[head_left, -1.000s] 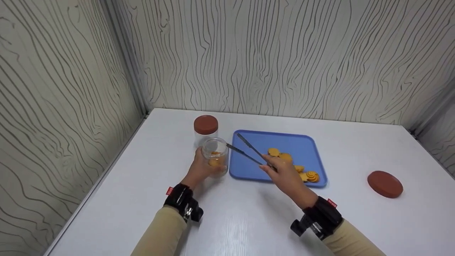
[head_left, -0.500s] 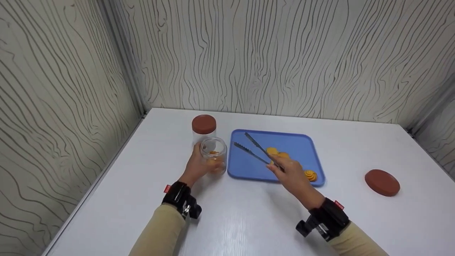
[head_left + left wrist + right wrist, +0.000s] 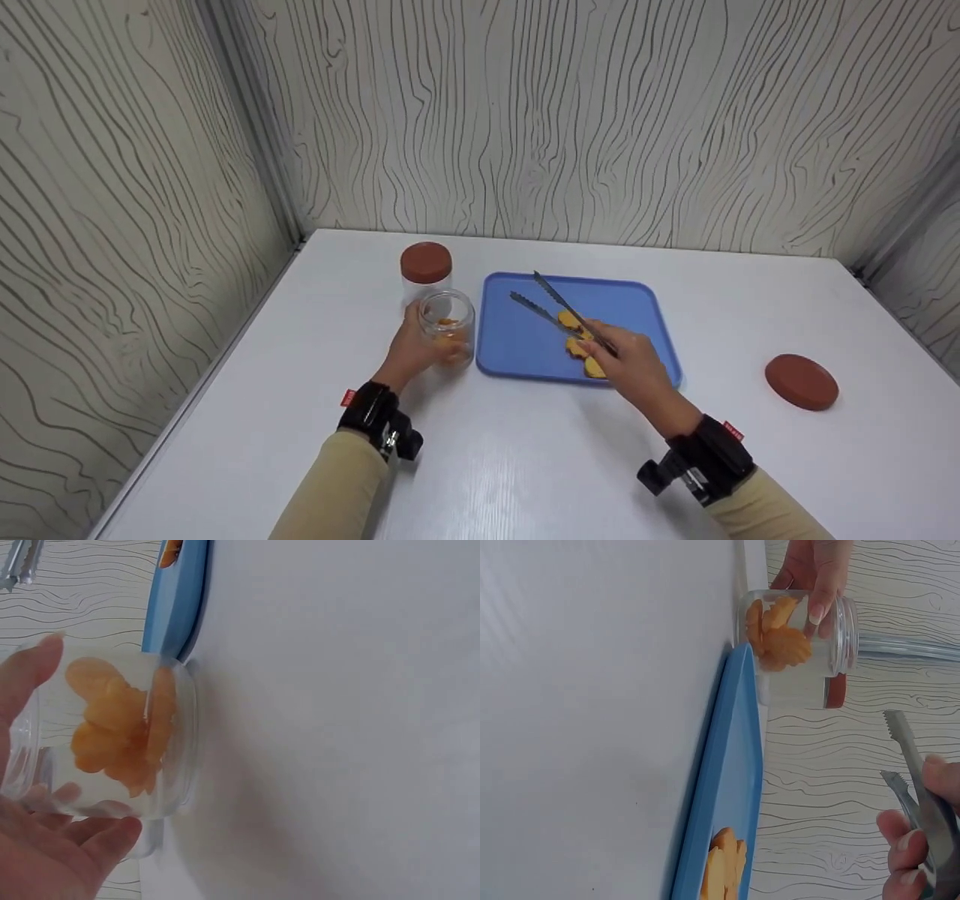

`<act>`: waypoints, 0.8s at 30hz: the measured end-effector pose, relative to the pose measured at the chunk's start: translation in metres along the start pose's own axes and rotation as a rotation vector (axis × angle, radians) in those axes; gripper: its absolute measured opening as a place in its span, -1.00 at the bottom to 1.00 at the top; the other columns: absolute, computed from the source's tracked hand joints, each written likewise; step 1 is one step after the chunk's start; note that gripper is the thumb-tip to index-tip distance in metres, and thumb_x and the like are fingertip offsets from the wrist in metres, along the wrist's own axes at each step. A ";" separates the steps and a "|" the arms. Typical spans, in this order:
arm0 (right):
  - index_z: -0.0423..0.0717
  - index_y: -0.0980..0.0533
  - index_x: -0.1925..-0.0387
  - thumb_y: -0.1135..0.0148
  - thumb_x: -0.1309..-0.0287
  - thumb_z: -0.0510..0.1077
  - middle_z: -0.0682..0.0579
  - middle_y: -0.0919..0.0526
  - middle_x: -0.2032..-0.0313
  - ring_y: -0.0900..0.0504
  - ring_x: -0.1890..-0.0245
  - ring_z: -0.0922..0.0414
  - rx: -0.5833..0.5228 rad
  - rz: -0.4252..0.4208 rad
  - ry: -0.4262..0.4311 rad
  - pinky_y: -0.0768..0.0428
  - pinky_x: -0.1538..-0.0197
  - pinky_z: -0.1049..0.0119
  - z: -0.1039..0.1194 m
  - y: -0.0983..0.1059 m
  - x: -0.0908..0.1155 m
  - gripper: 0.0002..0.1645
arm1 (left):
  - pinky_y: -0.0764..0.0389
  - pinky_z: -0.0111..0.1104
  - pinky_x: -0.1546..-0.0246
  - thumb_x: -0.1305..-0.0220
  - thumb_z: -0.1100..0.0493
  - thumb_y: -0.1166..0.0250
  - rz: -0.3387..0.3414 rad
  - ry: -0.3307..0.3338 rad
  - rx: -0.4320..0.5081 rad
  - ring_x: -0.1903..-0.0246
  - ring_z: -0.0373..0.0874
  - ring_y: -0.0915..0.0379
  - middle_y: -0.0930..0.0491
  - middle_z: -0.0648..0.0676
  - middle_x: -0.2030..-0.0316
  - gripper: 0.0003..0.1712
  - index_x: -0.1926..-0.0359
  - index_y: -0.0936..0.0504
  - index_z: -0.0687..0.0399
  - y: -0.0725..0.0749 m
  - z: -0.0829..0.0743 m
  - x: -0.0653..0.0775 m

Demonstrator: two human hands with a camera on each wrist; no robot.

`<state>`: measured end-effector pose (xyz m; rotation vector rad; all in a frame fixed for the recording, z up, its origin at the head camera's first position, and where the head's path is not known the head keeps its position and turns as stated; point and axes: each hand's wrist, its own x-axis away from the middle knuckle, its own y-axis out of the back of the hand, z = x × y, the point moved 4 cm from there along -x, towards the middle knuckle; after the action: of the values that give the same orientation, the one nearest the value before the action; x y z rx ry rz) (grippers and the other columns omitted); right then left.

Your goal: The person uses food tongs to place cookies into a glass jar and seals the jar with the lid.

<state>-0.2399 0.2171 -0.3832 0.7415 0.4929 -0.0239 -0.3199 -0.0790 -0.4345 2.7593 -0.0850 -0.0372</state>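
Observation:
My left hand (image 3: 409, 349) grips a clear, lidless jar (image 3: 465, 319) standing beside the tray's left edge. Several orange-yellow cookies (image 3: 116, 720) are piled inside, against the jar's bottom. Over the blue tray (image 3: 517, 345), my right hand (image 3: 637, 367) holds metal tongs (image 3: 566, 305). Their toothed tips stand apart with nothing between them, pointing toward the back wall, as the right wrist view also shows. Below the tongs, more cookies (image 3: 576, 347) lie on the tray, partly covered by the right hand.
A second jar with a reddish-brown lid (image 3: 426, 262) stands just behind the held jar. Another reddish-brown lid (image 3: 801, 382) lies on the white table (image 3: 495, 457) to the tray's right. Wood-patterned panels (image 3: 510, 135) rise behind and at the left.
My right hand and the tongs have moved right, away from the jar's mouth and over the cookies. The left hand keeps its grip on the jar.

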 end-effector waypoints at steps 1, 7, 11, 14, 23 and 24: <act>-0.42 -0.52 -0.09 -0.26 -0.21 -0.30 -0.19 -0.67 0.31 -0.42 0.55 0.20 -0.012 0.000 -0.005 -0.34 0.46 0.38 -0.001 0.001 0.000 -0.58 | -0.25 -0.03 -0.27 0.15 0.14 -0.59 0.001 0.003 -0.001 -0.26 0.15 -0.25 -0.33 0.31 -0.27 0.19 -0.42 -0.05 0.20 0.000 0.001 0.000; -0.41 -0.50 -0.11 -0.23 -0.24 -0.31 0.06 -0.59 0.52 -0.32 0.64 0.28 -0.052 0.006 -0.055 -0.25 0.55 0.41 -0.007 0.014 0.002 -0.58 | -0.23 -0.03 -0.29 0.15 0.10 -0.59 0.014 0.036 -0.001 -0.28 0.14 -0.22 -0.30 0.30 -0.30 0.23 -0.44 -0.01 0.20 0.001 0.004 0.001; -0.39 -0.51 -0.12 -0.22 -0.25 -0.28 -0.01 -0.59 0.52 -0.25 0.68 0.29 -0.028 -0.001 -0.069 -0.22 0.57 0.41 -0.010 0.021 0.002 -0.57 | -0.24 -0.01 -0.28 0.15 0.12 -0.59 0.018 0.039 0.003 -0.28 0.15 -0.22 -0.30 0.31 -0.30 0.23 -0.43 0.00 0.21 0.002 0.003 0.001; -0.39 -0.52 -0.10 -0.23 -0.25 -0.28 -0.12 -0.62 0.47 -0.22 0.70 0.30 -0.018 -0.019 -0.068 -0.23 0.58 0.41 -0.012 0.024 0.002 -0.59 | -0.23 0.00 -0.29 0.15 0.14 -0.59 0.018 0.043 0.007 -0.28 0.14 -0.22 -0.29 0.31 -0.30 0.23 -0.43 0.00 0.21 0.003 0.002 0.002; -0.38 -0.53 -0.09 -0.25 -0.24 -0.26 -0.13 -0.66 0.40 -0.26 0.67 0.26 0.002 -0.019 -0.094 -0.26 0.57 0.41 -0.016 0.025 0.006 -0.59 | -0.23 -0.01 -0.29 0.15 0.16 -0.59 0.017 0.043 0.012 -0.29 0.15 -0.21 -0.29 0.32 -0.30 0.23 -0.43 0.01 0.23 0.004 0.003 0.003; -0.38 -0.53 -0.10 -0.25 -0.24 -0.26 -0.15 -0.66 0.39 -0.27 0.68 0.26 0.000 -0.017 -0.099 -0.27 0.58 0.41 -0.017 0.025 0.007 -0.59 | -0.22 -0.01 -0.29 0.15 0.16 -0.59 0.016 0.041 0.013 -0.29 0.15 -0.21 -0.29 0.32 -0.30 0.23 -0.43 0.00 0.23 0.005 0.003 0.003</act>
<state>-0.2364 0.2478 -0.3808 0.7327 0.4047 -0.0760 -0.3175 -0.0846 -0.4353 2.7709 -0.0969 0.0239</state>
